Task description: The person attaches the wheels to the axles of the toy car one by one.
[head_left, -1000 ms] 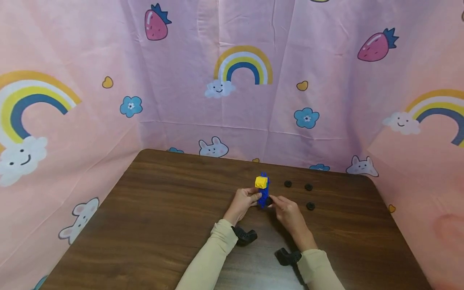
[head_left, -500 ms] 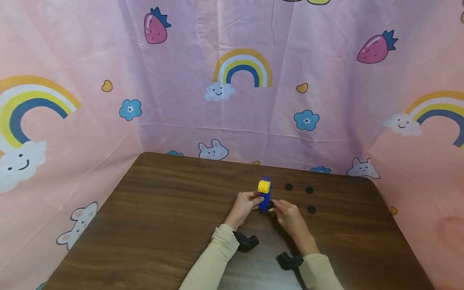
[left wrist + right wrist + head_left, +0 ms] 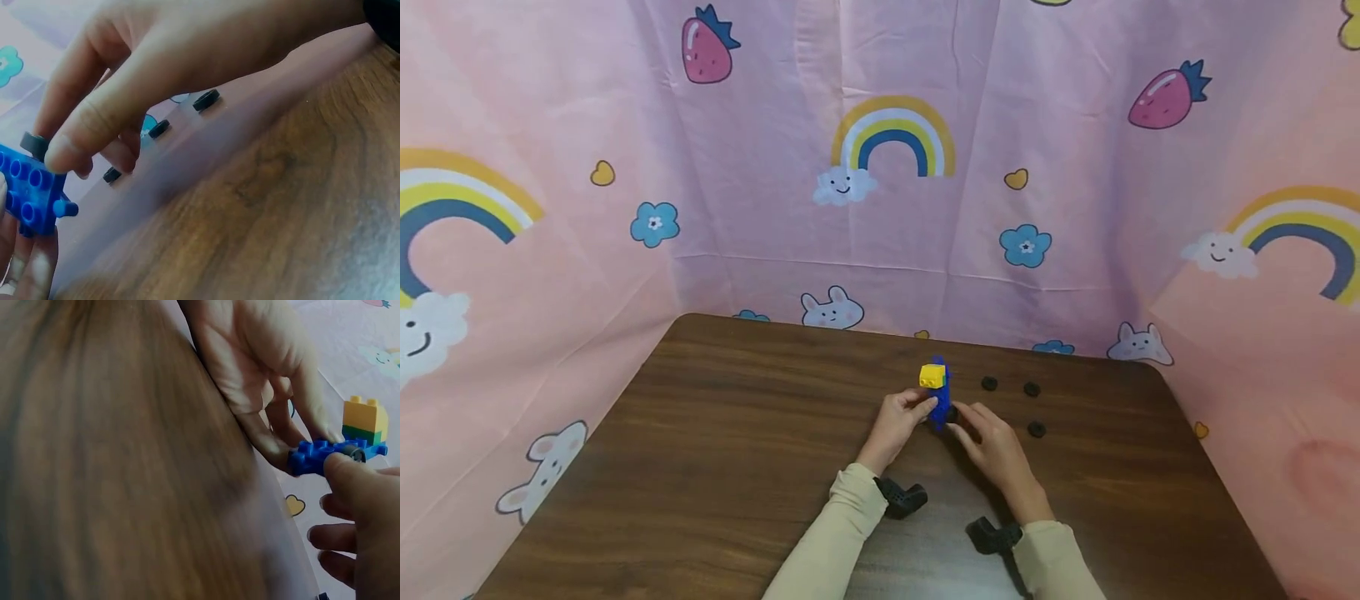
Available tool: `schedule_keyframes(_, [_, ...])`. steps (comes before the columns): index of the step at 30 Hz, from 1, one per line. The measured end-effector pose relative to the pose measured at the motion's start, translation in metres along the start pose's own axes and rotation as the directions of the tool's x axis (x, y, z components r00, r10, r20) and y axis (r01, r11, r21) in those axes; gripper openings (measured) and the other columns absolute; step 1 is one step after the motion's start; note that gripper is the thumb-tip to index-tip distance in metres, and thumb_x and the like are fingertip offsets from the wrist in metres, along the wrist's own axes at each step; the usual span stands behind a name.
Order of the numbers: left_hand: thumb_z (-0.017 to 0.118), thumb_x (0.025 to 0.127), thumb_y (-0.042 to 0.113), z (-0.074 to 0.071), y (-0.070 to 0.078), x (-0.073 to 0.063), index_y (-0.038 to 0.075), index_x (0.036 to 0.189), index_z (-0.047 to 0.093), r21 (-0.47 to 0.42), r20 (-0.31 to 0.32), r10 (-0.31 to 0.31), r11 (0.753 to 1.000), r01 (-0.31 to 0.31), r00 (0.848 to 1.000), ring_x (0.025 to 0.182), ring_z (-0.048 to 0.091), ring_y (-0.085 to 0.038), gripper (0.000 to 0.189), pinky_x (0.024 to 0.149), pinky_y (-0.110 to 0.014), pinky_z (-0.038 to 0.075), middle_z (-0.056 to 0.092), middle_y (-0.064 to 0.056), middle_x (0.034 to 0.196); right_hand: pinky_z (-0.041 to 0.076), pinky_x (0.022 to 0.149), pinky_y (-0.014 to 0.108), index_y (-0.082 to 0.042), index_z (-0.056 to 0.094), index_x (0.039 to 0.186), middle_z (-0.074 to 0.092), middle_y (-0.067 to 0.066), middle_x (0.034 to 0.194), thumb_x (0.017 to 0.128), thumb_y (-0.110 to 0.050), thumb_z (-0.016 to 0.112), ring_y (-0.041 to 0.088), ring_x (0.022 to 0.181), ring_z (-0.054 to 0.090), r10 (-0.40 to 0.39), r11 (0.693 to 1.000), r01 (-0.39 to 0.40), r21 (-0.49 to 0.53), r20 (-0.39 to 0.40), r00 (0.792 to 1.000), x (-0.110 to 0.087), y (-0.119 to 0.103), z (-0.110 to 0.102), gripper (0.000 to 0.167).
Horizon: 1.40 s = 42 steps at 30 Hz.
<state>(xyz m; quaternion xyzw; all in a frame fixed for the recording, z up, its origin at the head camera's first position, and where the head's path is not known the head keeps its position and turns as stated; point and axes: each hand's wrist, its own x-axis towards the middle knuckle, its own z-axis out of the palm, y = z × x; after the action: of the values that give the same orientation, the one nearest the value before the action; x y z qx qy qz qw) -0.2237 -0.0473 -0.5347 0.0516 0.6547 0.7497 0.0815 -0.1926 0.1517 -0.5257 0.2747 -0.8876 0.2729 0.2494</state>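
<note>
My left hand (image 3: 891, 429) grips a blue toy car base (image 3: 940, 408) above the tabletop, thumb on one side. A yellow brick (image 3: 364, 417) sits on a green brick (image 3: 362, 434) at one end of the base. On the side of the base is a small black wheel (image 3: 355, 453). My right hand (image 3: 1000, 450) has thumb and a finger at this wheel, pinching it against the base; the other fingers stand apart. A blue axle peg (image 3: 65, 209) sticks out bare from the base in the left wrist view. Fingers partly hide the wheel.
Three loose black wheels (image 3: 989, 383), (image 3: 1032, 389), (image 3: 1037, 429) lie on the brown wooden table (image 3: 760, 433), to the right of the hands. A pink patterned cloth (image 3: 895, 233) hangs behind and around the table. Black camera mounts (image 3: 992, 536) are on both wrists.
My right fingers have shifted and spread more around the wheel, which shows more clearly beside the base. The left hand still holds the base; the head view has moved slightly.
</note>
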Motion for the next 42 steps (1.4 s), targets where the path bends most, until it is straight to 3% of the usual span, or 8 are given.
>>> schedule_keyframes(10, [0.066,0.104,0.022,-0.002,0.002,0.002,-0.002,0.138,0.064,0.015,0.004,0.05,0.999,-0.05,0.999,0.12,0.07,-0.027,0.042,0.1,-0.04,0.058,0.069,-0.022,0.134,0.055,0.064,0.026,-0.005,0.073,0.125,0.073,0.002,0.099,0.087,-0.011,0.085,0.006,0.074,0.06,-0.053,0.998,0.054,0.025,-0.012,0.999,0.005,0.007,-0.001,0.04])
schedule_keyframes(18, [0.065,0.105,0.025,-0.001,-0.001,0.004,-0.003,0.132,0.067,0.044,-0.013,0.022,0.999,-0.022,1.0,0.115,0.071,-0.02,0.039,0.1,-0.04,0.058,0.071,-0.02,0.132,0.053,0.064,0.025,-0.007,0.074,0.124,0.073,0.0,0.097,0.087,-0.016,0.086,0.006,0.074,0.057,-0.078,0.997,0.078,-0.008,0.014,0.997,0.005,0.007,-0.002,0.04])
schedule_keyframes(28, [0.065,0.105,0.02,0.003,-0.003,0.004,-0.005,0.133,0.067,0.02,-0.028,0.041,0.999,-0.041,0.999,0.121,0.07,-0.03,0.038,0.099,-0.04,0.058,0.07,-0.024,0.132,0.05,0.062,0.024,-0.007,0.074,0.126,0.071,-0.001,0.094,0.084,-0.016,0.088,0.004,0.073,0.053,-0.1,0.995,0.1,0.003,0.015,0.995,0.002,0.01,-0.004,0.046])
schedule_keyframes(32, [0.065,0.105,0.021,0.004,-0.003,0.004,-0.005,0.131,0.069,0.032,-0.046,0.041,0.999,-0.04,0.998,0.119,0.071,-0.027,0.037,0.097,-0.038,0.059,0.07,-0.023,0.131,0.048,0.062,0.024,-0.007,0.073,0.126,0.069,-0.001,0.092,0.082,-0.015,0.089,0.004,0.072,0.05,-0.106,0.994,0.106,0.018,0.008,0.994,0.001,0.013,-0.005,0.048])
schedule_keyframes(42, [0.064,0.105,0.022,0.004,0.0,0.005,-0.008,0.123,0.071,0.046,-0.085,0.007,0.999,-0.003,0.996,0.107,0.072,-0.016,0.035,0.096,-0.038,0.06,0.073,-0.025,0.124,0.055,0.067,0.03,-0.009,0.076,0.118,0.075,0.0,0.097,0.092,-0.009,0.079,0.006,0.075,0.06,-0.012,1.0,0.012,-0.005,-0.03,0.999,-0.003,0.027,-0.022,0.026])
